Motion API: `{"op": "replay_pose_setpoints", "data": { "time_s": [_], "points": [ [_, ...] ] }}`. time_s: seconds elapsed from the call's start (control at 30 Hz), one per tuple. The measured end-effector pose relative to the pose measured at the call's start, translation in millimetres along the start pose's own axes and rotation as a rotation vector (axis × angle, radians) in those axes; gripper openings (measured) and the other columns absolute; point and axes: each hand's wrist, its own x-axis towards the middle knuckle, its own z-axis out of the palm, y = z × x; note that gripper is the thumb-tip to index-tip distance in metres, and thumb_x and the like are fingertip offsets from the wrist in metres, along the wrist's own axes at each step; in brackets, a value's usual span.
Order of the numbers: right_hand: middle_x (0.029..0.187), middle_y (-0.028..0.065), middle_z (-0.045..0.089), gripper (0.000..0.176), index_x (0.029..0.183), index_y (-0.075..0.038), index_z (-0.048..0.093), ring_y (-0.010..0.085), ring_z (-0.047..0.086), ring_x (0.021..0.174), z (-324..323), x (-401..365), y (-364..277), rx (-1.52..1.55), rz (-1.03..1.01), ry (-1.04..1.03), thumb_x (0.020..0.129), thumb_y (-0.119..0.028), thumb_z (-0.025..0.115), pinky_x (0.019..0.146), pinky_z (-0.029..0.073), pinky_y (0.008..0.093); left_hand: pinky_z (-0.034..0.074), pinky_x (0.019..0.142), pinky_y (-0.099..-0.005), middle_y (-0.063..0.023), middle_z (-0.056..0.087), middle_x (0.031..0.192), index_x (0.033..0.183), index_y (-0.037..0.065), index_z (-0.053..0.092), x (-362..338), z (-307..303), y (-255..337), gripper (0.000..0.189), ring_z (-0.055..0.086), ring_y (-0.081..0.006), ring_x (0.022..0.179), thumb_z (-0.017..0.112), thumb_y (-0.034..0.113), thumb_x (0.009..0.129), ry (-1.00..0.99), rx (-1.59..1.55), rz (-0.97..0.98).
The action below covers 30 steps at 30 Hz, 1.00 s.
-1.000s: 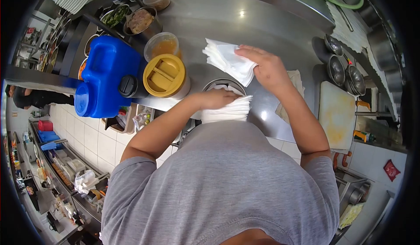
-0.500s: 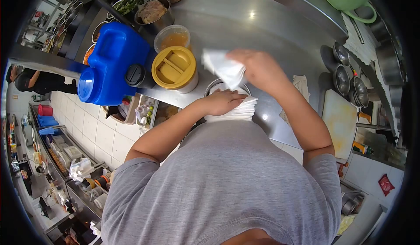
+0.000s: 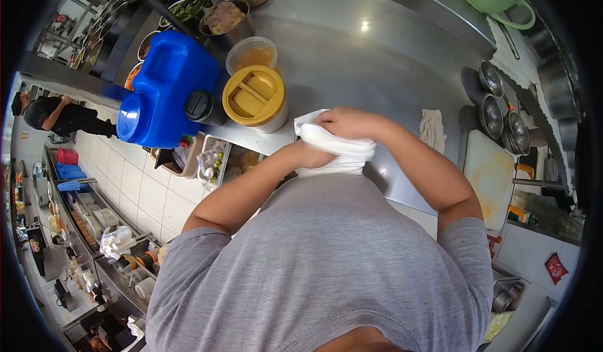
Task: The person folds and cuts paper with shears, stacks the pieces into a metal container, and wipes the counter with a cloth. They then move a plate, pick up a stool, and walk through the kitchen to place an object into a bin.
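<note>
My right hand [image 3: 347, 122] is closed on some folded white napkins [image 3: 336, 140] just in front of my body. They look slightly blurred and bend over my left hand [image 3: 314, 157]. That hand rests at the stack of white napkins [image 3: 342, 165], between the stack and the napkins above; its fingers are mostly hidden. The stack lies close against my grey shirt, at the near edge of the steel counter [image 3: 370, 57]. Whatever is under the stack cannot be seen.
To the left stand a yellow-lidded tub [image 3: 254, 97], a blue jug [image 3: 166, 91] and a plastic container of orange liquid [image 3: 251, 55]. A crumpled cloth [image 3: 432, 131], steel bowls [image 3: 491, 114] and a cutting board [image 3: 487, 179] are at right. Another person [image 3: 59, 114] stands far left.
My right hand has come down and toward me, bringing its white napkins onto the stack and over my left hand. The round metal rim behind the stack is now covered.
</note>
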Motion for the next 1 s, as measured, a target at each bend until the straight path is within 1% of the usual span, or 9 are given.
{"op": "replay_pose_setpoints", "data": {
  "time_s": [0.03,0.2,0.33,0.4,0.53,0.6,0.67,0.87,1.0],
  "points": [
    [0.114,0.0183,0.064,0.041,0.114,-0.004,0.063,0.0323,0.061,0.102,7,0,-5,-0.027,0.051,0.013,0.094,-0.034,0.044,0.092,0.046,0.0369,0.047,0.089,-0.0366,-0.0149,0.063,0.111,0.112,0.005,0.062,-6,4,-2,0.026,0.059,-0.0296,0.102,0.047,0.017,0.094,0.128,-0.105,0.107],
    [0.116,0.0182,0.063,0.039,0.119,-0.006,0.062,0.0316,0.061,0.103,-2,6,-15,-0.098,0.065,-0.148,0.093,-0.032,0.047,0.091,0.046,0.0374,0.047,0.088,-0.035,-0.0152,0.062,0.116,0.117,0.004,0.059,-30,-4,23,0.03,0.059,-0.025,0.103,0.054,0.022,0.093,0.135,-0.097,0.038],
    [0.114,0.0174,0.064,0.035,0.117,-0.007,0.063,0.0272,0.062,0.1,-4,-5,-18,-0.015,0.121,-0.178,0.091,-0.027,0.05,0.088,0.046,0.0361,0.049,0.077,-0.0332,-0.0095,0.067,0.077,0.103,0.002,0.065,-55,-48,38,0.022,0.064,-0.0219,0.077,0.058,0.007,0.083,0.235,-0.05,-0.081],
    [0.116,0.0189,0.062,0.04,0.126,-0.005,0.055,0.0322,0.06,0.104,23,2,2,-0.06,0.123,-0.044,0.092,-0.025,0.043,0.092,0.044,0.0378,0.048,0.081,-0.0304,-0.0129,0.069,0.093,0.11,0.0,0.063,-50,-73,12,0.03,0.064,-0.0218,0.085,0.057,0.006,0.082,0.367,-0.72,-0.08],
    [0.119,0.02,0.06,0.041,0.124,-0.004,0.055,0.0325,0.059,0.107,31,19,16,-0.12,0.153,-0.078,0.093,-0.027,0.042,0.091,0.044,0.0391,0.045,0.09,-0.0318,-0.0179,0.066,0.109,0.116,-0.003,0.06,-19,-74,-3,0.035,0.062,-0.026,0.099,0.054,0.019,0.089,0.399,-0.403,-0.131],
    [0.12,0.0193,0.061,0.04,0.122,-0.004,0.056,0.0307,0.06,0.106,29,26,21,-0.153,0.155,-0.121,0.092,-0.029,0.046,0.09,0.045,0.0388,0.04,0.099,-0.035,-0.0195,0.059,0.122,0.122,-0.003,0.056,-9,-63,14,0.052,0.056,-0.0297,0.113,0.045,0.04,0.096,0.145,-0.096,-0.399],
    [0.118,0.0151,0.062,0.042,0.121,-0.006,0.058,0.0262,0.06,0.104,22,30,15,0.607,0.495,-0.096,0.094,-0.035,0.046,0.088,0.047,0.0387,0.038,0.1,-0.0359,-0.0194,0.057,0.126,0.126,-0.002,0.052,6,-58,7,0.062,0.053,-0.0306,0.117,0.038,0.049,0.096,0.074,-0.139,-0.464],
    [0.124,0.012,0.059,0.043,0.127,-0.008,0.056,0.0263,0.058,0.104,46,65,79,0.361,0.196,-0.139,0.095,-0.034,0.042,0.09,0.046,0.0386,0.032,0.107,-0.0358,-0.0181,0.05,0.135,0.137,0.003,0.044,28,-55,-6,0.085,0.045,-0.0307,0.126,0.026,0.071,0.09,-0.154,-0.264,-0.413],
    [0.115,0.0224,0.062,0.043,0.12,-0.001,0.058,0.0323,0.06,0.103,-8,-8,-10,0.013,0.222,-0.044,0.093,-0.035,0.051,0.088,0.047,0.0375,0.034,0.106,-0.0371,-0.0151,0.049,0.136,0.138,0.007,0.044,15,-70,9,0.089,0.044,-0.0271,0.127,0.023,0.076,0.086,-0.245,-0.538,-0.386]
  ]
}}
